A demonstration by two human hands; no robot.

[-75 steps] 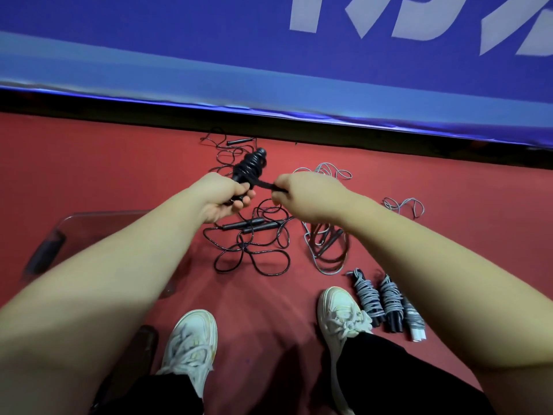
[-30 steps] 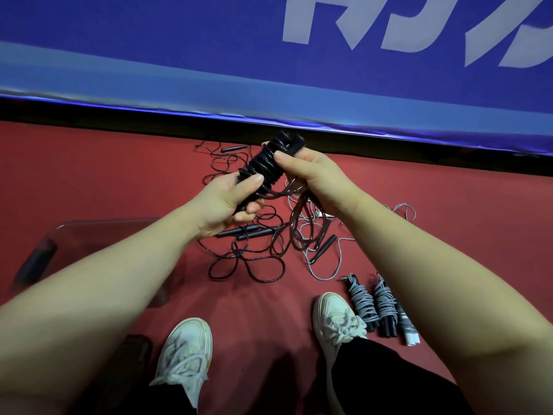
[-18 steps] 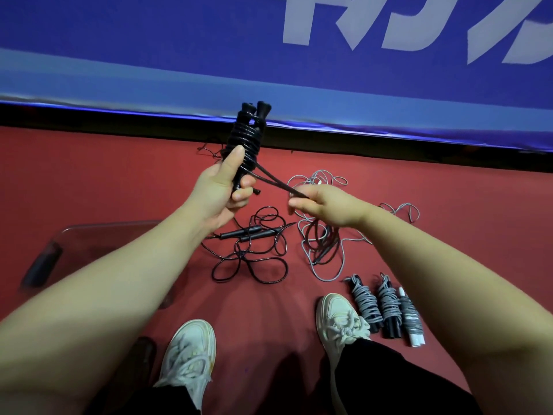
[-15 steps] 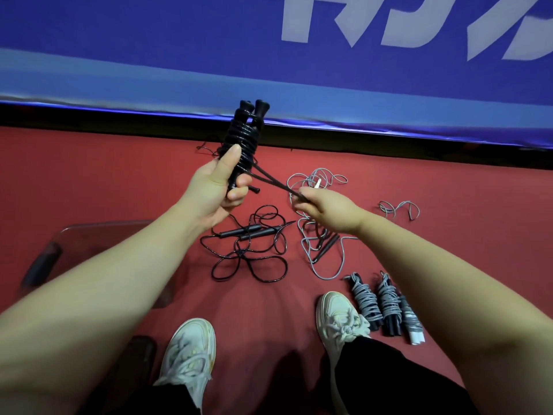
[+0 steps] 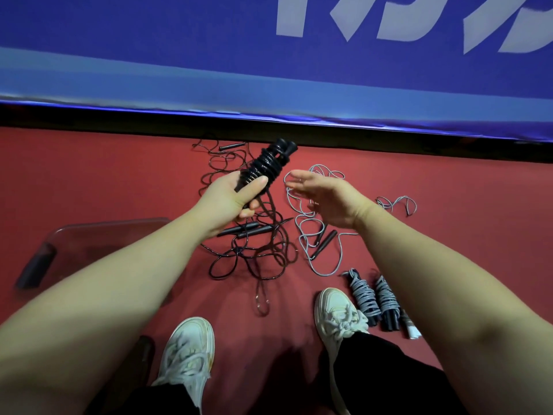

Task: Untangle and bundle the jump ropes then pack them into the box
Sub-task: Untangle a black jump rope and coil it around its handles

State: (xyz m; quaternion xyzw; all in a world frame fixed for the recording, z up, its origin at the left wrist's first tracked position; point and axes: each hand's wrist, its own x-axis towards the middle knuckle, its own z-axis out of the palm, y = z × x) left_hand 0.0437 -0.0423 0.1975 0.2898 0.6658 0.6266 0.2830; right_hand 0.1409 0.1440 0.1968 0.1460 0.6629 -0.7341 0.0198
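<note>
- Starting at the far left, a clear box (image 5: 113, 225) sits on the floor beside the left forearm. No rope shows through its walls, so packing looks not yet begun.
- The left hand (image 5: 230, 202) grips a black rope bundle (image 5: 266, 166), fingers and thumb curled round its lower end. It is held above the floor with the handle ends pointing toward the wall. A blurred loose tail (image 5: 262, 298) hangs from it, so I judge this wrap needs a last tuck.
- Under that hand a loose black rope (image 5: 248, 256) lies in loops on the floor with handles across it. Another black rope (image 5: 221, 157) lies nearer the wall. Both are left to untangle.
- The right hand (image 5: 326, 199) is open with straight fingers and holds nothing. It is just beside the bundle but apart from it.
- Below it a loose grey rope (image 5: 311, 241) sprawls on the floor. A small grey loop (image 5: 398, 203) lies further right; whether it is a separate rope I cannot tell.
- Beside the right shoe (image 5: 338, 316) lie the grey bundles (image 5: 374, 298), wound and side by side. They are finished but not boxed, and the forearm hides part of the row.
- The floor (image 5: 89, 175) is a red sports surface. Along its far edge runs a dark gap under a blue banner (image 5: 179, 55) with white lettering.
</note>
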